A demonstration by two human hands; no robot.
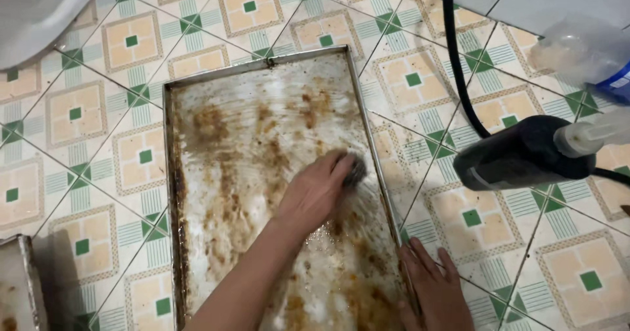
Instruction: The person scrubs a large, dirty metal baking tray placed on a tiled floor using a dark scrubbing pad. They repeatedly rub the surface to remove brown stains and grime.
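Right hand (430, 285) at bottom edge, palm down, fingers spread flat and fairly wide, resting on the right rim of the baking tray (262, 65) near its closest corner, holding nothing. Corner of a second metal tray (18, 282) at bottom left, well apart from both hands, mostly cut off. Left hand (315, 193) reaches in from bottom centre across the baking tray, fingers curled narrow around a dark scrubber (356, 170), pressed to the tray's surface close to the right rim; scrubber partly hidden by fingers and blurred. Baking tray is rectangular, shallow, metal, lying flat on the tiled floor (98, 108), long side running away from the camera, slightly tilted in frame. Surface covered in brown burnt-on stains, heaviest down the left side and near end, with wet pale smears around the left hand. Floor tiles cream and orange with green squares. Right of tray, apart from it, a black spray nozzle (518, 154) lies on the floor with a pale tip, a black hose (453, 48) curving away from it to the top edge. Far right, a clear plastic bottle (584, 52), blurred. Top left corner, a white rounded object (39, 9), cut off, cannot tell what.
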